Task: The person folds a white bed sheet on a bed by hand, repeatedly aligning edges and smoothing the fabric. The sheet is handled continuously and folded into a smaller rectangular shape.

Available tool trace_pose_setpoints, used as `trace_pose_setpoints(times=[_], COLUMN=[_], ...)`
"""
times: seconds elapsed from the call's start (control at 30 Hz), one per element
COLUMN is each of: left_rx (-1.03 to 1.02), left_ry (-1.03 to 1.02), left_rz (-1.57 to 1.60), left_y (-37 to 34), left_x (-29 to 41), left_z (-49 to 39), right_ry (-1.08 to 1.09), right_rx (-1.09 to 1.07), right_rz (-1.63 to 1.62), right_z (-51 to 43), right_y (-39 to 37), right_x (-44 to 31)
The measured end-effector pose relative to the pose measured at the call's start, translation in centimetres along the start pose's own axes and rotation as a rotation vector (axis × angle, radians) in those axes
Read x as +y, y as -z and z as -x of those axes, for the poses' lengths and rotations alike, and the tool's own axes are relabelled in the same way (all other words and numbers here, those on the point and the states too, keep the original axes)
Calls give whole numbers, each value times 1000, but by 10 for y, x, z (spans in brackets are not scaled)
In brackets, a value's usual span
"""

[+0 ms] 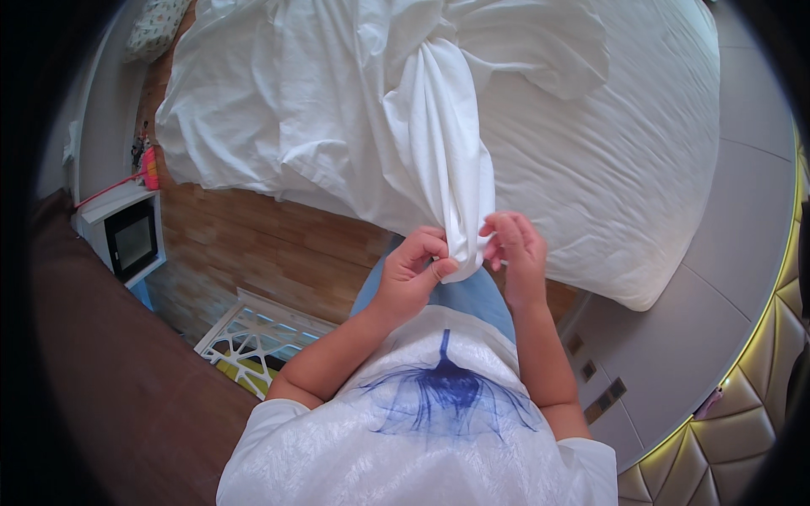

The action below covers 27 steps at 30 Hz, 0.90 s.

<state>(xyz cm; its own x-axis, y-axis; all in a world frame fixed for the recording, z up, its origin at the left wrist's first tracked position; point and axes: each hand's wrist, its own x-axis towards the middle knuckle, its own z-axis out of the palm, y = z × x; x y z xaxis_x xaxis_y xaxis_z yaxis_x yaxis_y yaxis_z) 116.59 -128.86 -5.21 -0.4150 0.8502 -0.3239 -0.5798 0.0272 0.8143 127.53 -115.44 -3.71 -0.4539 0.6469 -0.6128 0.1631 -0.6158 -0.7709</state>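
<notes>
A white duvet cover or sheet point(436, 126) runs in gathered folds from the bed towards me, and its near end hangs in front of my legs. My left hand point(414, 269) pinches this end at its left edge between thumb and fingers. At the right edge is my right hand point(517, 246), with fingers curled and the fingertips against or very near the fabric. Whether they grip it is not clear. More of the same cloth lies bunched and wrinkled over the left and far parts of the mattress point(595, 209), which has a white cover.
Wooden flooring point(253, 234) shows on the left, with a white cabinet holding a dark-fronted box point(131, 239). A white lattice panel point(243, 345) and a brown surface point(133, 367) are at lower left. Grey panels point(728, 234) and a tufted gold panel point(734, 436) border the right.
</notes>
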Motion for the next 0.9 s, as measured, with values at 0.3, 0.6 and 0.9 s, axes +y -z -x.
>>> trace_pose_setpoints(times=[0.3,0.6,0.9], left_rx=[89,2,-61], left_ry=[-20,-174,-168], left_rz=[-31,-309,-498], left_y=[5,14,18], left_x=[3,2,15], left_z=[3,1,-3], right_ry=[-21,268,-192], right_rx=[41,-6,-199], right_rz=[-204,479,130], right_z=[2,-10,-26], right_y=[-22,-19,-16], right_x=[18,9,-8])
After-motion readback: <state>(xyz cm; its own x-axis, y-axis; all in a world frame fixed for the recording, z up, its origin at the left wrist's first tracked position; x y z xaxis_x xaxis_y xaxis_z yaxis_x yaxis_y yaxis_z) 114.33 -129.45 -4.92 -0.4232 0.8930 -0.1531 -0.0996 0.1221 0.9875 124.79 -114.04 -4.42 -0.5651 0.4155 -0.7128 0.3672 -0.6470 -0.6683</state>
